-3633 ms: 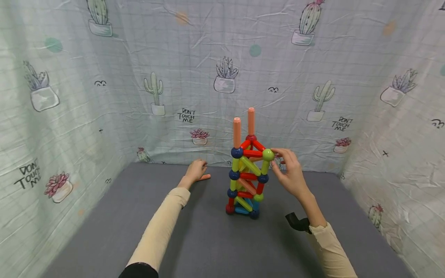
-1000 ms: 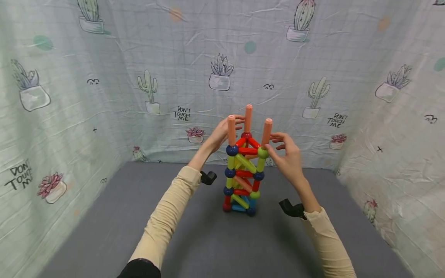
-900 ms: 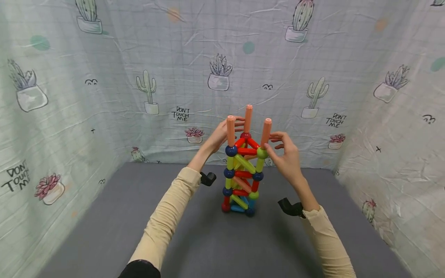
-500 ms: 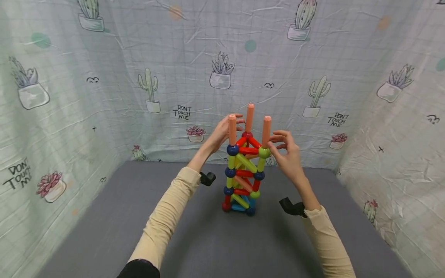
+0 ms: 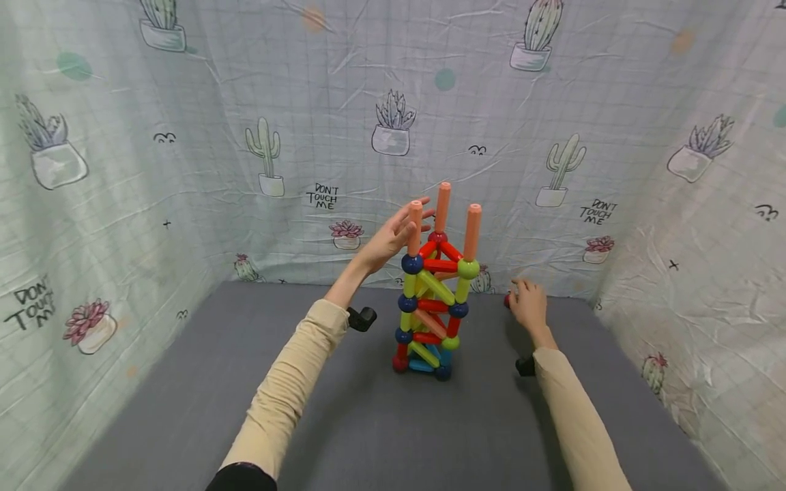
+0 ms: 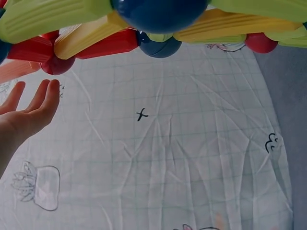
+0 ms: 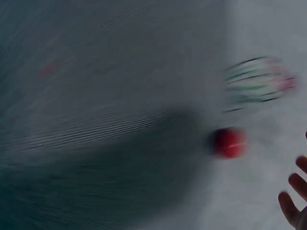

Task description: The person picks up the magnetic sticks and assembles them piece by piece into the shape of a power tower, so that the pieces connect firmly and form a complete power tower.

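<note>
A tower of magnetic rods and balls [image 5: 434, 305] stands upright on the table in the head view. Three orange rods rise from its top: left [image 5: 415, 228], back [image 5: 443, 208] and right [image 5: 471, 232]. My left hand [image 5: 388, 239] is up beside the left rod, its fingers reaching behind that rod; whether they touch it I cannot tell. In the left wrist view those fingers [image 6: 36, 108] are spread loosely near a red ball of the tower. Low on the right, my right hand [image 5: 529, 303] reaches beside a loose red ball [image 7: 230, 143], fingers apart from it in the blurred right wrist view.
The grey table [image 5: 368, 423] runs back to a cloth backdrop [image 5: 319, 123] printed with cacti, which also encloses both sides. A black strap end [image 5: 362, 318] sticks out from my left wrist, close to the tower.
An orange rod now stands on the tower's green top ball. My left hand rose from the table to the tower's top. My right hand left the tower, moving down and right to the red ball.
</note>
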A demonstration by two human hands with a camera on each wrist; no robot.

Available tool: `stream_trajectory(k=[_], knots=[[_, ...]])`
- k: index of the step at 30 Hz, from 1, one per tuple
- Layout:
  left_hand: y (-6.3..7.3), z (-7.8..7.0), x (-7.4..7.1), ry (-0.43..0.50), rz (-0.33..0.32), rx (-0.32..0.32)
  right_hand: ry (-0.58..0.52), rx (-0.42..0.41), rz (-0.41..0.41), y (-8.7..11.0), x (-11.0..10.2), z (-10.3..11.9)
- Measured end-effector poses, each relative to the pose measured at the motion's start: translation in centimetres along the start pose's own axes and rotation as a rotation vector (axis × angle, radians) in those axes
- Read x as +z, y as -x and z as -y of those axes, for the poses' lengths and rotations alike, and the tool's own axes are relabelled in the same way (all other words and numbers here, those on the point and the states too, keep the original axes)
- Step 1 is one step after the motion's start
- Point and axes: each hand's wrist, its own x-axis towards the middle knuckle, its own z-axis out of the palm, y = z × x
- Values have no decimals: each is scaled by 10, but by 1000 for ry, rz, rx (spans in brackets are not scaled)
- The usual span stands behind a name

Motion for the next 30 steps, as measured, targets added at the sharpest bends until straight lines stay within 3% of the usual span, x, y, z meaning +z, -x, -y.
stream_trajectory(k=[6, 9, 11, 14, 19, 22, 26, 30], knots=[[1, -4, 3, -13, -3, -7, 91, 165, 377, 11, 21, -23], [2, -5, 4, -23, -3, -5, 113, 191, 485, 11, 22, -27], [1, -6, 4, -35, -19, 2, 128, 195, 502, 10, 22, -28], [1, -3, 1, -96, -97, 43, 137, 173, 461, 8, 23, -26], [4, 8, -1, -243, -296, 155, 144, 96, 409, 13, 27, -29], [8, 8, 4, -310, -372, 209, 114, 41, 361, 17, 26, -29], [9, 5, 10, -396, -424, 243, -124, 43, 164, 1, 6, -7], [6, 0, 16, -458, -413, 230, -535, 56, -36, -39, -61, 57]])
